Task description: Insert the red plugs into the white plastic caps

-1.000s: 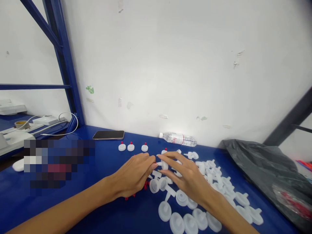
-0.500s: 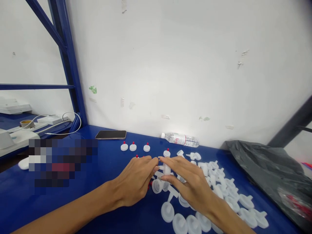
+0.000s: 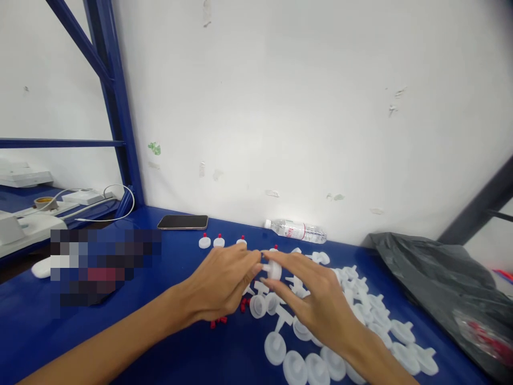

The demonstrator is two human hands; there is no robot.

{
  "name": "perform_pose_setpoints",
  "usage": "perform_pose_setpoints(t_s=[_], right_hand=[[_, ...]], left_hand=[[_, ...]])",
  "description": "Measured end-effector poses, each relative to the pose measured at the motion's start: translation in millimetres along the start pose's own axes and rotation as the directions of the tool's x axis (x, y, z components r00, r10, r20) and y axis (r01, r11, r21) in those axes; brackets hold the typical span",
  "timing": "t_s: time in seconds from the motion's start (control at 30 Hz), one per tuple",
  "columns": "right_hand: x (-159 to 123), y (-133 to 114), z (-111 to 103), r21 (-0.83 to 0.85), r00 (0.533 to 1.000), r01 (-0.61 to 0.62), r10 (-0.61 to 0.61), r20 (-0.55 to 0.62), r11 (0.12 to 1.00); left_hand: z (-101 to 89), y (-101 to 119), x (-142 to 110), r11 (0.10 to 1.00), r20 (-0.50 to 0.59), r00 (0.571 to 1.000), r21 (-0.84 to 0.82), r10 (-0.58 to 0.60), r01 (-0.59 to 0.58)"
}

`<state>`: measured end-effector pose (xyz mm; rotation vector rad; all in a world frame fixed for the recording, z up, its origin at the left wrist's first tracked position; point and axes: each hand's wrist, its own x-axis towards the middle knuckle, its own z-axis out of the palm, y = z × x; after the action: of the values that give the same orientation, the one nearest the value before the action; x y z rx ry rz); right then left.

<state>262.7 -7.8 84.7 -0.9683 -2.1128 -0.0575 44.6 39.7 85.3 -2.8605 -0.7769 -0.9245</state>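
The right hand (image 3: 316,289) holds a white cap (image 3: 274,270) by its round rim between thumb and forefinger, the cap tipped sideways with its nozzle pointing to nine o'clock, above the blue tabletop (image 3: 240,355). The left hand (image 3: 220,278) is at the nozzle's end, its fingers curled narrow with the thumb near the tip; the hand hides what is between them, so I cannot tell whether they grip anything. Taking the held cap as the clock's centre, small red pieces (image 3: 243,306) lie near, between seven and eight o'clock. Loose white nozzle caps (image 3: 275,347) spread from about three round to six o'clock, many touching or overlapping. Three red-tipped caps (image 3: 204,243) stand upright in a row toward ten o'clock, partly behind the left hand at one end, and another shows its red tip at twelve. A phone (image 3: 183,222) lies farther off at ten, a clear bottle (image 3: 296,230) on its side at one by the wall (image 3: 256,107), and a dark plastic bag (image 3: 433,267) at three.
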Motion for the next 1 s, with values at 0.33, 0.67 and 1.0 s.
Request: perform_pose_setpoints(t_s=[0.33,0.67,1.0], right_hand=[[2,45,-5,-0.239,0.98,-0.182,0.196,0.033,0.954],[-2,44,3,-0.279,0.96,-0.103,0.169,0.222,0.955],[-3,49,10,-0.3,0.898,-0.19,0.289,0.332,0.935]], left_hand=[[-23.6,-49,3,0.928,0.172,0.938,0.279,-0.3,0.246],[-13.1,-54,-3,0.849,0.301,0.884,0.498,-0.358,0.174],[-9.7,-57,-2,0.805,0.261,0.886,0.566,-0.383,0.181]])
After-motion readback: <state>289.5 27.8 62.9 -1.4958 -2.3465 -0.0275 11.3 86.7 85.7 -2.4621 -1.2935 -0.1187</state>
